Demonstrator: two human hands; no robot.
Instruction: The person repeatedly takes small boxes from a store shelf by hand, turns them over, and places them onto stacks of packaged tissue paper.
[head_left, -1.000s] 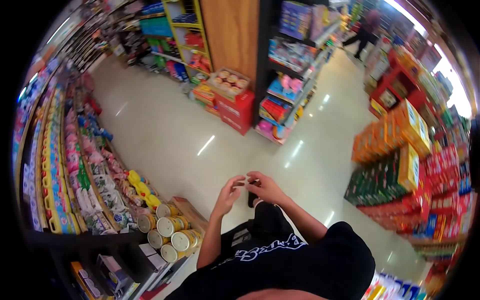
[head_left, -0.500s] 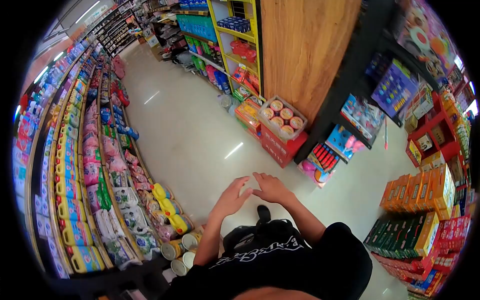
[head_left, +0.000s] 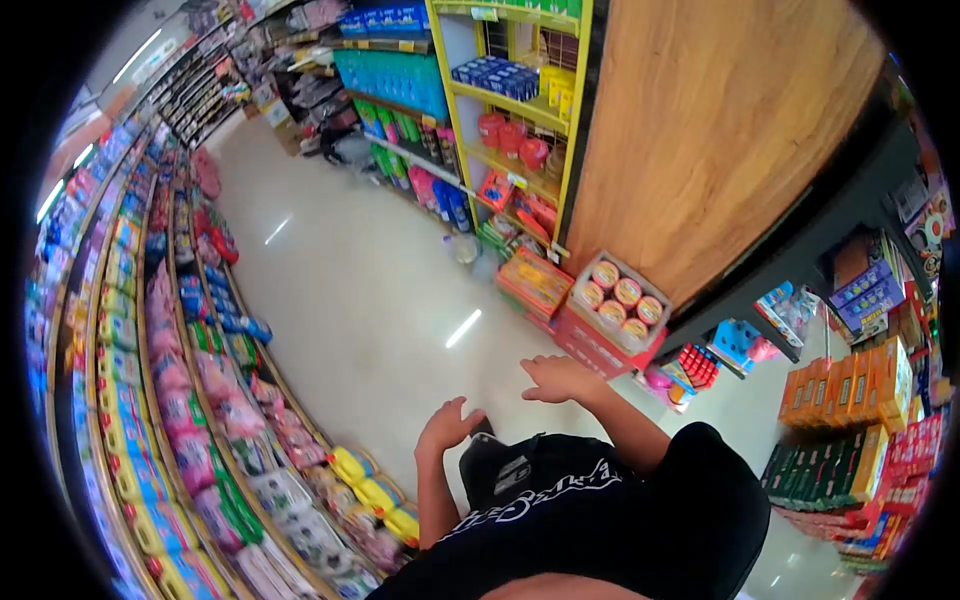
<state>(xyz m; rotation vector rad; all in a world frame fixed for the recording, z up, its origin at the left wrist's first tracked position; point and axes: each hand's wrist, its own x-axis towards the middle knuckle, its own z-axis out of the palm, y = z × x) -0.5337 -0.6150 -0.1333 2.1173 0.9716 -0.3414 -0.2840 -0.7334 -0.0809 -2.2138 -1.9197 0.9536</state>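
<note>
My left hand (head_left: 448, 427) is held out in front of my body over the floor, thumb apart from the fingers, with nothing in it. To its right, my right hand (head_left: 556, 378) reaches forward, fingers stretched and slightly curled, also holding nothing. A gap of floor lies between the two hands. Nearest to my right hand is a red carton (head_left: 600, 335) topped by an open box of round tubs (head_left: 613, 300); the hand appears apart from it. Yellow bottles (head_left: 378, 494) on the lowest left shelf are the goods closest to my left hand.
Long shelves of packets and bottles (head_left: 180, 400) line the left. Ahead, a yellow shelf rack (head_left: 515, 110) adjoins a wooden panel (head_left: 720, 130). Stacked orange boxes (head_left: 845, 385) and green boxes (head_left: 825, 465) stand at right. The pale floor (head_left: 350, 270) runs down the aisle.
My hands have moved apart from near touching. The view has shifted forward and turned, so the yellow rack and the carton of tubs look larger and further right.
</note>
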